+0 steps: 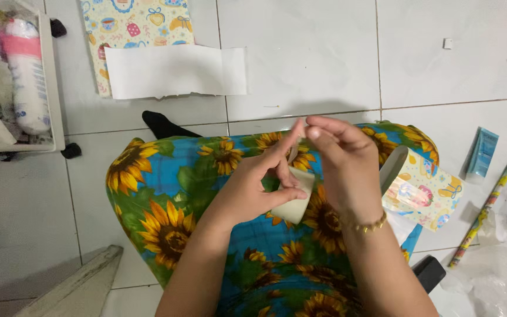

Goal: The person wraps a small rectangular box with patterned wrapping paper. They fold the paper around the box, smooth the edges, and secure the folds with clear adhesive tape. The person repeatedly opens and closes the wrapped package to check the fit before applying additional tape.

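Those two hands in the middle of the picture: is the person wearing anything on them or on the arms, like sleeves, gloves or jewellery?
Both forearms are bare, with no sleeves and no gloves. The right hand has a thin gold-coloured bracelet of small links around the wrist. The left hand and its wrist show no bracelet or watch. No ring can be made out on either hand.

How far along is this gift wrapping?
Early. A sheet of patterned paper with a torn white piece lies on the floor, and a wrapped box rests by the knee. In hand: left hand holds a tape roll; right hand pinches its end. No tape is applied yet.
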